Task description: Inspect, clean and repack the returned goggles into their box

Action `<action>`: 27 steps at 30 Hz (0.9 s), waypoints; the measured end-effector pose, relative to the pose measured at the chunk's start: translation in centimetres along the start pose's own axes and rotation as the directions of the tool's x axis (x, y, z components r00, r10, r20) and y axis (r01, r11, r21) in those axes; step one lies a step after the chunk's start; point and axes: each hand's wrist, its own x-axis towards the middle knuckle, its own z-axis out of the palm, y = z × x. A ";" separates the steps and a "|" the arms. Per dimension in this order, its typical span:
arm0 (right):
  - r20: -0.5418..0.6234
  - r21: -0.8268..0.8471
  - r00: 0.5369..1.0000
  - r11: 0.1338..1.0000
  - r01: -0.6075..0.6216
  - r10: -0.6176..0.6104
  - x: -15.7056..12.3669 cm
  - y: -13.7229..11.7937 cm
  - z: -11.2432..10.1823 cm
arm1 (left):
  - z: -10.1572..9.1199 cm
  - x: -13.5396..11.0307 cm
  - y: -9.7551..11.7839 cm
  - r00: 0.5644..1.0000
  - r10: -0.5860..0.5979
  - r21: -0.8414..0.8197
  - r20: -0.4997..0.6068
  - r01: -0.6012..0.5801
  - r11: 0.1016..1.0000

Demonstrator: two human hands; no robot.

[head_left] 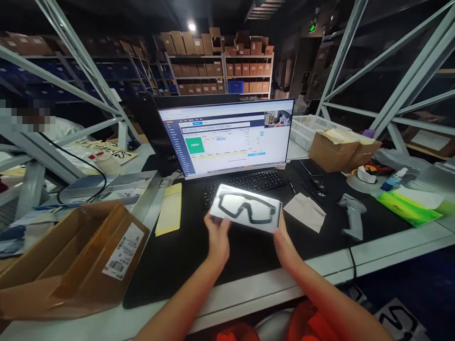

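Observation:
Between my two hands is a white box (231, 223) with a dark goggles-like frame pictured on its top face. My left hand (217, 237) grips its left end, thumb at the front edge. At the right end, my right hand (283, 241) is closed on the same box, though its fingers are mostly hidden behind it. The box is held tilted above the black desk mat (245, 258), just in front of the keyboard (261, 181). Behind the keyboard, a lit monitor (227, 137) shows a web page with a green block and a small camera picture.
An open cardboard carton (81, 265) with a shipping label stands at the left. Yellow label sheets (168, 210) lie beside it. To the right are a grey cloth (304, 211), a barcode scanner (352, 215), a mouse (317, 185) and a green packet (407, 206). Another person (60, 128) is at far left.

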 end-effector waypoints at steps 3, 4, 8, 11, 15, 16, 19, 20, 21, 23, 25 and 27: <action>-0.116 0.270 0.991 0.963 -0.026 0.059 0.7 -1.0 0.7 | 0.1 -2.1 0.2 0.954 0.175 0.111 0.245 -0.207 0.972; -0.126 0.343 0.985 0.937 -0.072 0.122 0.9 -1.4 0.7 | -0.1 -2.4 0.4 0.925 0.232 0.129 0.302 -0.281 0.951; 0.003 0.510 0.930 0.800 -0.318 0.368 0.6 -2.4 1.2 | -1.2 -2.3 0.7 0.847 0.130 0.224 0.515 -0.279 0.934; 0.090 0.439 0.902 0.796 -0.417 0.423 -0.1 -2.5 1.5 | -2.2 -2.0 -0.4 0.753 -0.237 0.417 0.614 -0.054 0.907; 0.018 -0.088 0.961 0.958 -0.274 0.277 0.5 -2.8 -2.9 | -2.6 -1.1 -1.5 0.839 -0.199 0.450 0.507 -0.060 0.891; -0.057 -0.296 0.990 0.944 -0.144 0.133 0.9 -3.1 -5.4 | -2.5 -0.8 -1.5 0.865 -0.133 0.438 0.484 -0.108 0.893; -0.224 -0.821 0.924 0.571 -0.008 -0.309 2.0 -4.3 -14.8 | -2.1 0.5 -1.4 0.907 0.022 0.450 0.421 -0.230 0.863; -0.283 -0.897 0.893 0.426 -0.117 -0.351 2.3 -4.7 -18.1 | -2.0 0.9 -1.4 0.917 0.062 0.469 0.394 -0.258 0.845; -0.368 -0.915 0.866 0.299 -0.272 -0.339 2.6 -5.0 -21.2 | -2.0 1.3 -1.4 0.924 0.107 0.492 0.366 -0.289 0.821; -0.572 -0.817 0.815 0.149 -0.557 -0.093 3.2 -5.1 -26.1 | -1.9 1.9 -1.6 0.917 0.201 0.546 0.343 -0.370 0.752; -0.642 -0.726 0.743 0.163 -0.668 0.189 4.0 -4.7 -29.1 | -2.0 2.2 -1.8 0.887 0.295 0.592 0.355 -0.457 0.663; -0.681 -0.630 0.682 0.260 -0.732 0.269 4.6 -3.8 -30.3 | -2.0 2.3 -2.0 0.848 0.369 0.620 0.381 -0.530 0.578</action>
